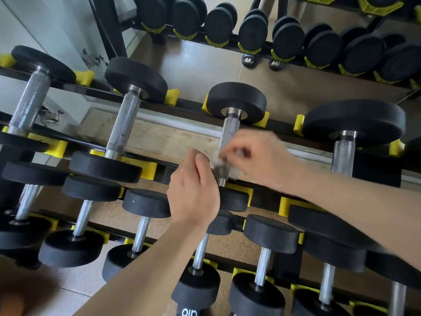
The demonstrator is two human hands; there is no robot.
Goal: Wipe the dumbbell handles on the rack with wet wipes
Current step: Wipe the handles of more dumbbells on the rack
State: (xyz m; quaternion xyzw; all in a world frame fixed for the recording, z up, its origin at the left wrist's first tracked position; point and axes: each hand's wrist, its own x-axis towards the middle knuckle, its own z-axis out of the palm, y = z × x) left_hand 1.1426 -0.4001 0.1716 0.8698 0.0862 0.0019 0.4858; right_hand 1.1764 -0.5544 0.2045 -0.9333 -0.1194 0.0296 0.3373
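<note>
On the left of the black steel rack with yellow plastic cradles (57,148), two black round-headed dumbbells with knurled silver handles (124,124) lay across the upper tier. Further right, the left hand (193,192) was raised beside the third dumbbell's knurled silver handle (230,131), fingers curled and thumb folded over them; whether it pinched an edge of the wipe could not be told. Just beside it, the blurred right hand (252,158) had its fingers curled round a white wet wipe (218,156) — the wipe bunched against the lower part of that handle, near the front weight head. At the far right sat a larger black dumbbell (353,122). Behind, a mirror (284,83) reflected more dumbbells.
</note>
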